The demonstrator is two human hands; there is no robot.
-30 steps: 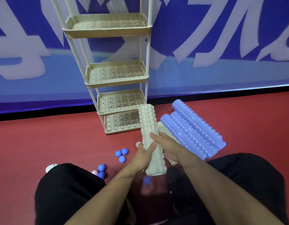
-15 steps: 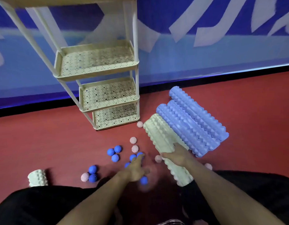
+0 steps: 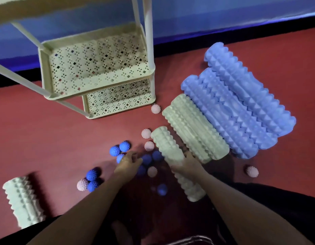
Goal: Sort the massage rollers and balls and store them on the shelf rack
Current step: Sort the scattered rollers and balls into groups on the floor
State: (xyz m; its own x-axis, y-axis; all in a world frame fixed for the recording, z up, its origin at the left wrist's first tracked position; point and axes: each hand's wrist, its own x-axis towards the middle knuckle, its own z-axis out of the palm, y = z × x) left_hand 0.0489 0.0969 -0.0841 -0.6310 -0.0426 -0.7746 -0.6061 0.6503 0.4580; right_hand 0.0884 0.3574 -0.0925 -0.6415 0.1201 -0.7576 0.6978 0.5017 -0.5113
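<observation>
Now the right hand (image 3: 187, 162) is gripping a cream roller (image 3: 168, 149) lying on the red floor (image 3: 47, 131), beside a second cream roller (image 3: 195, 128) and blue rollers (image 3: 238, 110). Left hand (image 3: 127, 162) is reaching, fingers curled, over the blue balls (image 3: 146, 159); whether it is pinching one, I cannot tell. Rack (image 3: 98, 68) is standing behind.

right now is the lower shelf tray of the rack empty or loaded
Empty. The perforated floor of the lower shelf tray shows bare, and the rollers and balls all lie on the red floor.
</observation>
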